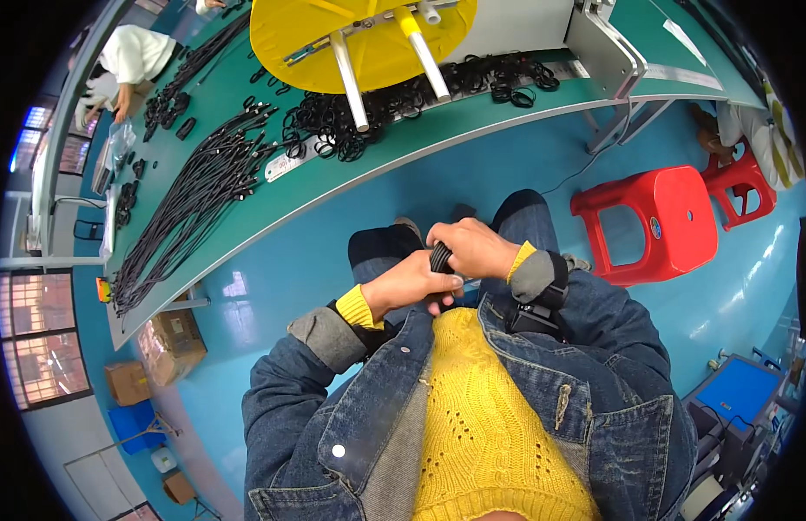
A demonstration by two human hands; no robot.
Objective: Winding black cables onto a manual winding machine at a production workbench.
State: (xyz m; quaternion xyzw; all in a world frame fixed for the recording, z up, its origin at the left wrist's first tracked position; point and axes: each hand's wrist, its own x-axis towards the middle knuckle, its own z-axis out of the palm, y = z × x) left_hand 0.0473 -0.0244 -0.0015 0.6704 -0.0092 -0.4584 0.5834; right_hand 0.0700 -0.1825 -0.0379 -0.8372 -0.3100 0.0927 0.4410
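Note:
In front of my lap I hold a small black bundle of coiled cable (pixel 440 257). My left hand (pixel 413 281) is closed round its lower part, fingers wrapped and thumb across it. From above, my right hand (pixel 474 249) grips the upper end of the same bundle with curled fingers. The palms hide most of the coil. Beyond my hands, long straight black cables (pixel 194 195) lie in a sheaf on the green table (pixel 238 227), and a heap of coiled black cables (pixel 333 130) sits nearer the middle.
A yellow round disc with pale rods (pixel 368 43) stands over the table. Red plastic stools (pixel 672 221) stand to my right. Cardboard boxes (pixel 171 347) lie on the floor at left. Another person in a white top (pixel 135 54) works at the far left.

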